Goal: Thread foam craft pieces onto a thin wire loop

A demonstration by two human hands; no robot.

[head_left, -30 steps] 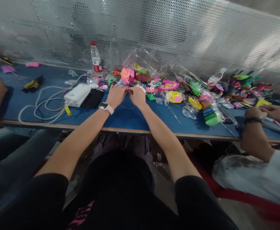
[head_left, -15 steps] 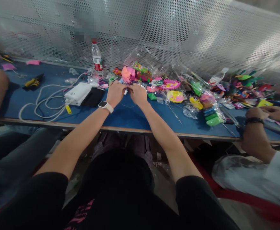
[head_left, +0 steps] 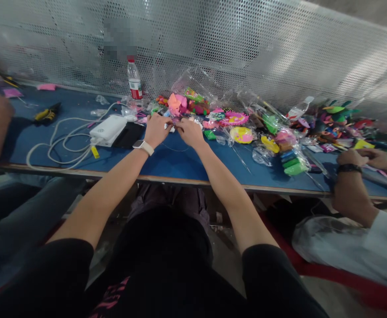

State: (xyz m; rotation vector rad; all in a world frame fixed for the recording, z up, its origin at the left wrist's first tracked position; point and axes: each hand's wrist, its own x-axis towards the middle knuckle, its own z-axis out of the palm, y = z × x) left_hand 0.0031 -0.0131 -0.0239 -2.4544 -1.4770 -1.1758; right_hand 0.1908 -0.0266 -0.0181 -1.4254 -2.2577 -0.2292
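Both my hands are over the blue table (head_left: pixel 173 165), their fingertips close together. My left hand (head_left: pixel 157 129), with a pale-strapped watch (head_left: pixel 144 146) on its wrist, is closed in a pinch. My right hand (head_left: pixel 191 131) is closed as well, with finger and thumb pressed together. What they hold is small and mostly hidden by the fingers. A thin thread or wire (head_left: pixel 175 149) curves over the table just below them. Right behind the hands lie a pink and orange clay-like figure (head_left: pixel 176 104) and several bright pieces in clear plastic.
On the left are a white power bank (head_left: pixel 108 127) with a coiled cable (head_left: pixel 49 152), a black phone-like slab (head_left: pixel 130 134) and yellow-black pliers (head_left: pixel 47 114). A bottle (head_left: pixel 134 79) stands behind. Coloured blocks (head_left: pixel 294 163) and wrapped bits lie to the right. Co-workers' hands (head_left: pixel 352 159) work at both sides.
My left hand has shifted slightly left, and the gap between my fingertips is a little wider. The thin thread below shows more clearly.
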